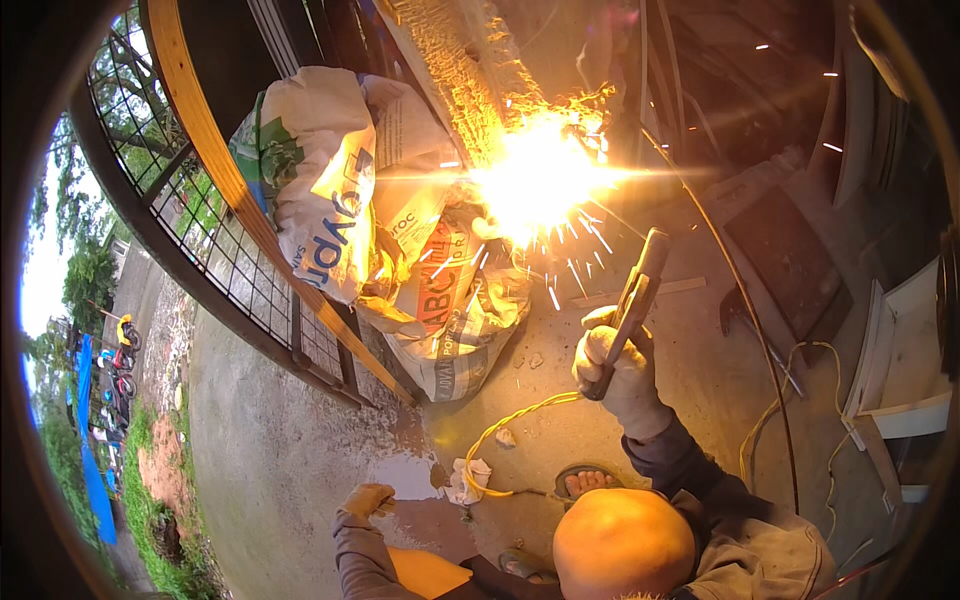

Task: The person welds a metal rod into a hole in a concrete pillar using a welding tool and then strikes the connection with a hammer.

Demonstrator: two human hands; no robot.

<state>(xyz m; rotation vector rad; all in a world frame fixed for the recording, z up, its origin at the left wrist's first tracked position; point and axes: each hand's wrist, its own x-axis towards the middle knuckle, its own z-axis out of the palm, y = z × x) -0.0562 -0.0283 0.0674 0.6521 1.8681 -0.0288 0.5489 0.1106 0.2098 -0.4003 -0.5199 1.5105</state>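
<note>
My right hand (615,355), in a pale glove, grips a dark electrode holder (640,290). A thin welding rod (612,218) runs from its tip toward a blinding arc (545,180), where sparks fly out. Glare hides the joint at the lower end of a rough, crusted post (465,85). Lower left, my left hand (370,498) is curled closed away from the arc, with nothing visible in it. A smooth, rounded, orange-lit shape (625,545) sits between my arms. A sandalled foot (588,482) shows just beyond it.
Crumpled cement-type bags (450,330) and a white sack (325,190) stand close left of the arc. A mesh gate (250,260) curves along the left. Twisted yellow wire (520,412) crosses the floor. A hammer (765,340) and white frames (905,365) lie right.
</note>
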